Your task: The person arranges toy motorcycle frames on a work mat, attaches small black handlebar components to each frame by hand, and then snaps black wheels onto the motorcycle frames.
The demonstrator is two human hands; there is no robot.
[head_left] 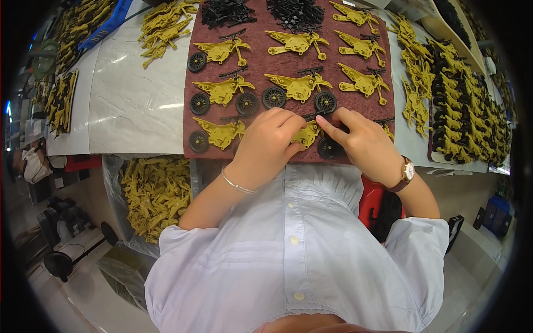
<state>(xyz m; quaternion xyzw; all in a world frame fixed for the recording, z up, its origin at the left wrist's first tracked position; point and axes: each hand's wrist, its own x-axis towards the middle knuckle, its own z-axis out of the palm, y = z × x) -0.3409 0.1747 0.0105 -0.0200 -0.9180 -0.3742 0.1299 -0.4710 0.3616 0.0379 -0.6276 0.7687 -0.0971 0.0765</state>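
Observation:
At the front middle of a maroon mat [255, 61], both my hands are on a yellow toy motorcycle body [307, 135]. My left hand [265, 141] is closed around its rear part, hiding it. A black handlebar [317, 115] crosses the front end. My right hand [363, 144] has its fingers bent there, one fingertip touching the bar, and the grip looks closed. Beneath the right fingers shows a black spoked wheel [327, 148]. Just beyond lies another yellow toy motorcycle [298, 86] with two wheels. To the left sits one with a rear wheel [199, 141]; its front is partly hidden by my left hand.
More yellow bodies [363, 83] lie in rows on the mat. Two piles of black parts [294, 14] rest at its far edge. Finished-looking toys crowd a tray [461, 111] at right. A bag of yellow parts [155, 194] stands below the table edge at left.

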